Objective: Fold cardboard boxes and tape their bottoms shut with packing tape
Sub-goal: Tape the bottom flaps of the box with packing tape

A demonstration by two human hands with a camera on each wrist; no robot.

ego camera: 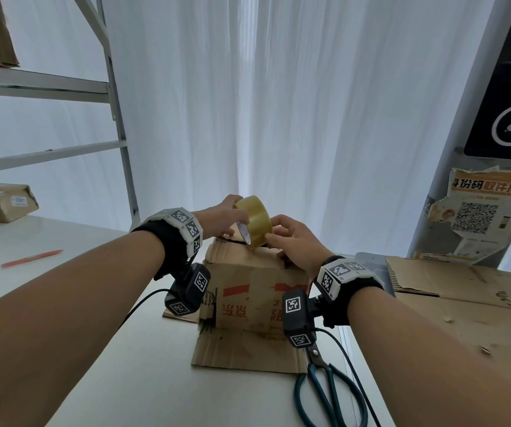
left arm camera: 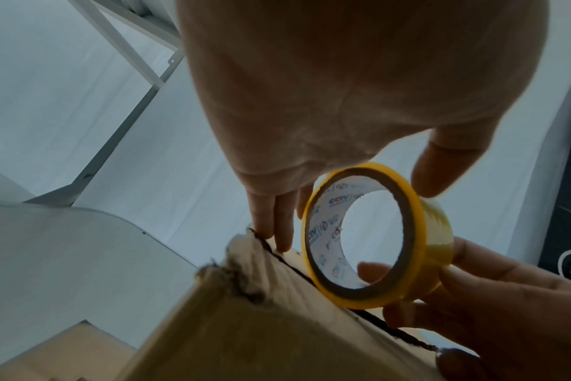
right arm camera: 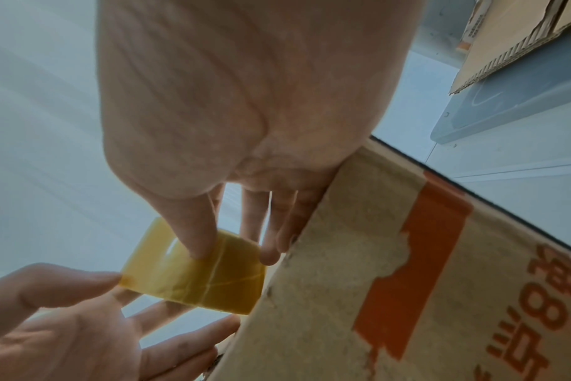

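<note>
Box (ego camera: 248, 282) stood at the middle of the worktop (ego camera: 143, 380), bottom flaps closed, with the roll (ego camera: 255, 221) upright on its seam (left arm camera: 404, 333), pinched through the core by the right hand (ego camera: 297, 245) for unrolling, while the left hand (ego camera: 223, 218) pressed straight fingers (left arm camera: 277, 226) beside it, apparently anchoring the roll's free end.

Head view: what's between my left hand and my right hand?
The tape roll, on edge over the top seam of the cardboard box. The right hand pinches it, the left hand touches it. The head view shows this plainly.

One tape roll (ego camera: 254, 221); one pair scissors (ego camera: 316, 357).
</note>
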